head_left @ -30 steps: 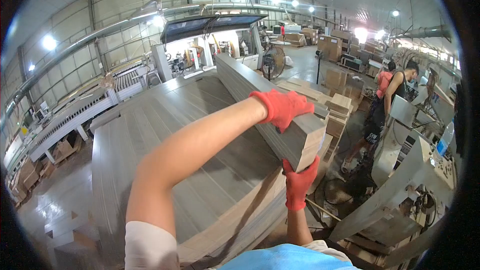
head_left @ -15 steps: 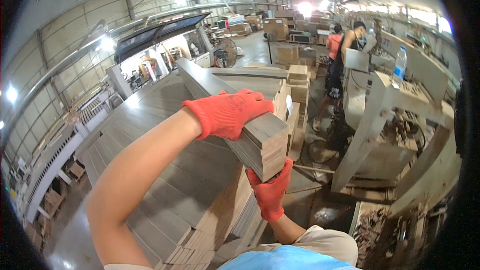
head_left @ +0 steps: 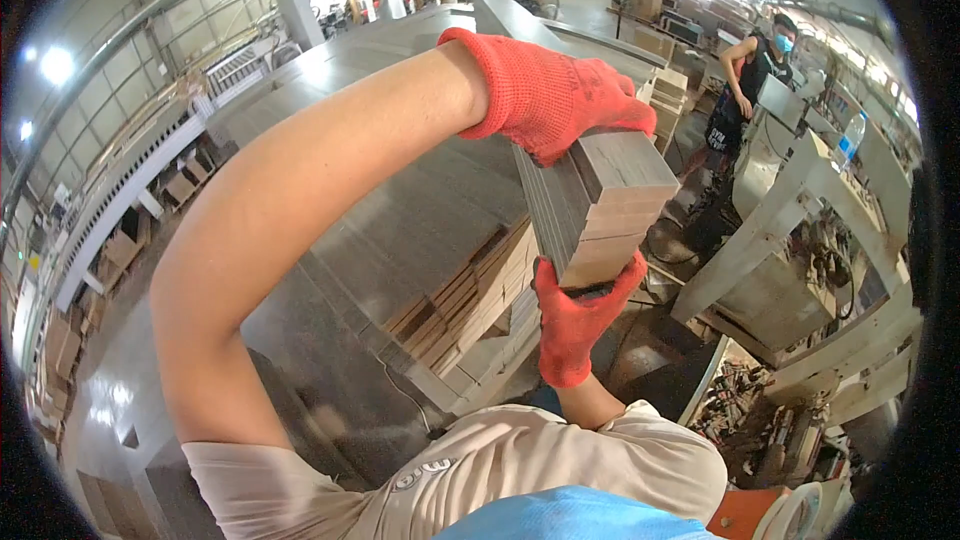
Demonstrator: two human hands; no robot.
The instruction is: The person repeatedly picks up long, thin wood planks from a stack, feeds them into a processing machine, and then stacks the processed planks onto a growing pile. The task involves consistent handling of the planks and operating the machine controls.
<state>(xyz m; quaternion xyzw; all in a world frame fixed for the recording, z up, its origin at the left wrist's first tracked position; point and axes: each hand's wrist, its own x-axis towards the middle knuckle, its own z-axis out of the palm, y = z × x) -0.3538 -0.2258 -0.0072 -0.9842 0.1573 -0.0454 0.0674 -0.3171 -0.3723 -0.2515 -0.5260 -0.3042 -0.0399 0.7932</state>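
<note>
A long bundle of grey wood-grain boards (head_left: 628,172), several deep, slants across the view with its pale cut ends toward me. My left hand (head_left: 565,95), in a red knit glove, is wrapped over the top of the bundle close to its near end. Beneath that end, my right hand (head_left: 585,332), gloved in red too, cups the lowest boards between thumb and fingers. The bundle's far part runs behind my left glove and wrist. Under it and to the left spreads a broad pile of similar grey boards (head_left: 430,230), with stacked edges showing at its near side.
At right stands a pale metal machine frame (head_left: 745,230) bearing a plastic water bottle (head_left: 850,138). A bin of scraps (head_left: 735,390) sits below it. Further back, a masked person (head_left: 750,75) stands by the machine. A slatted conveyor (head_left: 130,195) runs along the left.
The view has tipped down and shifted. The bundle's near end now appears further right and higher, with both hands still on it. The person in the back has turned toward me.
</note>
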